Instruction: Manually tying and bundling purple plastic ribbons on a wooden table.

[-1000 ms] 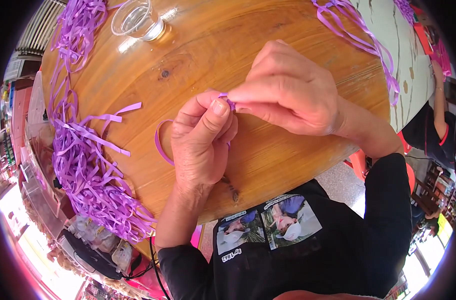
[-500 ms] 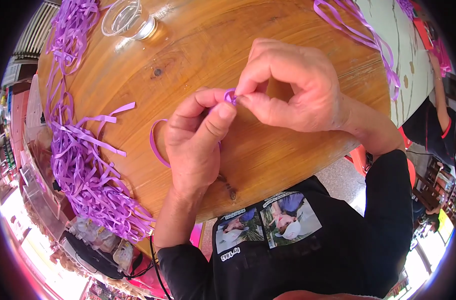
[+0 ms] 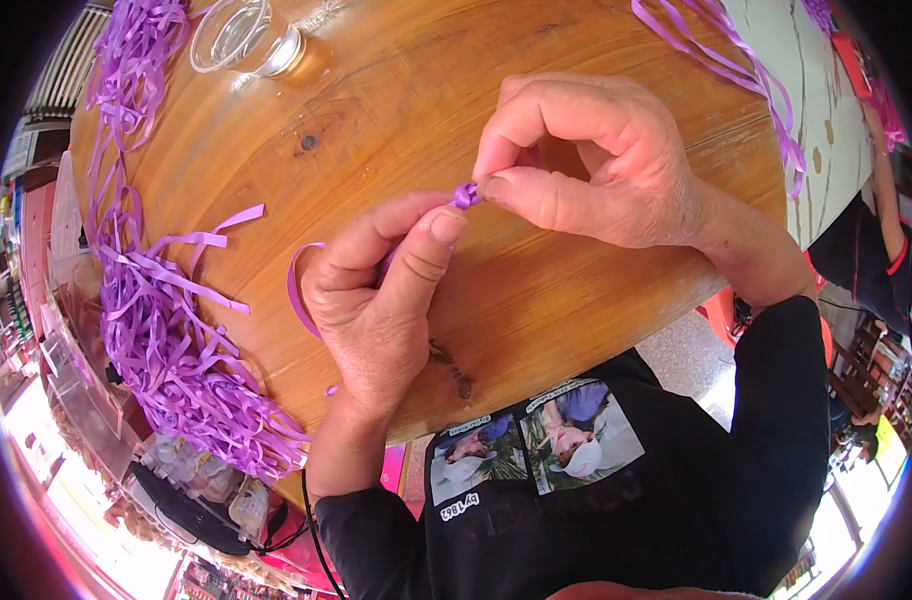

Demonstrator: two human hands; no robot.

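Both hands meet over a round wooden table [image 3: 536, 300]. My left hand [image 3: 381, 300] pinches a narrow purple ribbon strip [image 3: 298, 290] between thumb and forefinger; the strip loops out to the left of the hand. My right hand [image 3: 586, 165] grips the small rolled end of the same ribbon [image 3: 466, 194] between thumb and fingertip, just above my left thumb. The rest of the strip is hidden inside my left palm.
A heap of loose purple ribbon strips [image 3: 166, 340] runs along the table's left edge. A clear glass [image 3: 244, 36] stands at the top left. More purple ribbons [image 3: 736, 60] lie at the top right. Another person [image 3: 876, 250] sits at the right.
My right hand has lifted and opened its curl, drawing the rolled ribbon end up from my left fingers. The view has shifted slightly, with the table moving up.
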